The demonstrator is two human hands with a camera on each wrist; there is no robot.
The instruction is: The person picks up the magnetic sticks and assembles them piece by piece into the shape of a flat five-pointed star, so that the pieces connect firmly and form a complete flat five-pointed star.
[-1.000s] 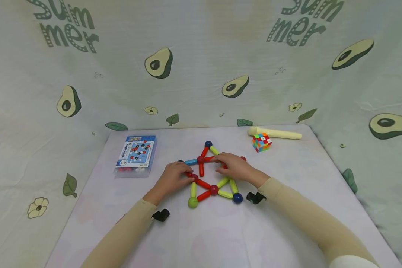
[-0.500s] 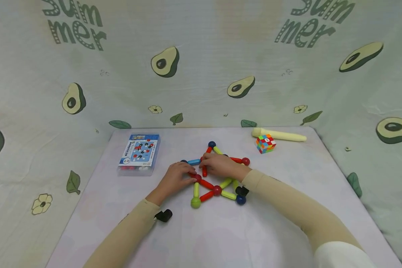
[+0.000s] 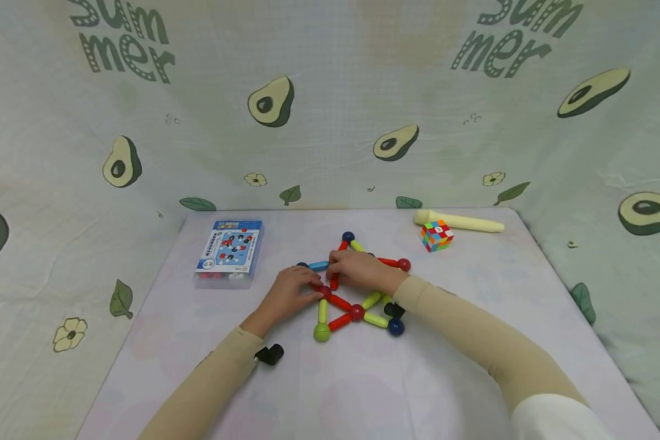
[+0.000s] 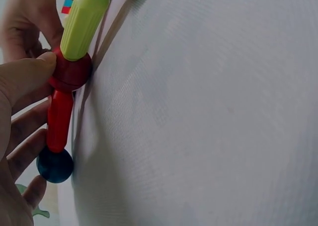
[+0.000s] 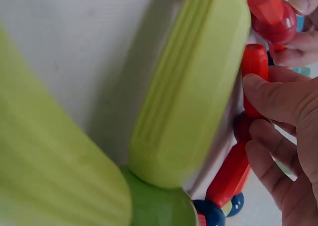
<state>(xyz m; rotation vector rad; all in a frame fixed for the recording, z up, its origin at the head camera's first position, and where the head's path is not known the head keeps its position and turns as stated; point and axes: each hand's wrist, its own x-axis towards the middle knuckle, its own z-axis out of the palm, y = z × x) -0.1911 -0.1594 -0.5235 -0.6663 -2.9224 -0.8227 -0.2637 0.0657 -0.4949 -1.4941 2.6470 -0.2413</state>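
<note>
A ball-and-stick building toy of red, yellow-green and blue rods with coloured balls lies mid-table in the head view. My left hand [image 3: 288, 293] holds its left side; the thumb and fingers grip a red ball [image 4: 72, 72], which joins a yellow-green rod [image 4: 84, 27] and a red rod [image 4: 59, 119] ending in a dark blue ball [image 4: 54, 165]. My right hand [image 3: 363, 271] reaches over the middle and pinches a short red rod [image 5: 254, 59] between thumb and fingers. That rod's free end points toward the red ball at my left hand. The right hand hides the joint behind it in the head view.
A clear plastic box [image 3: 230, 253] with a printed molecule-like card stands at the back left. At the back right, a puzzle cube [image 3: 437, 236] sits before a pale yellow stick with a rounded head [image 3: 462, 222]. A printed cloth hangs behind the table.
My right hand has moved left from the toy's right part to the red rod in the middle. That rod's free end has swung slightly left. My left hand keeps its hold.
</note>
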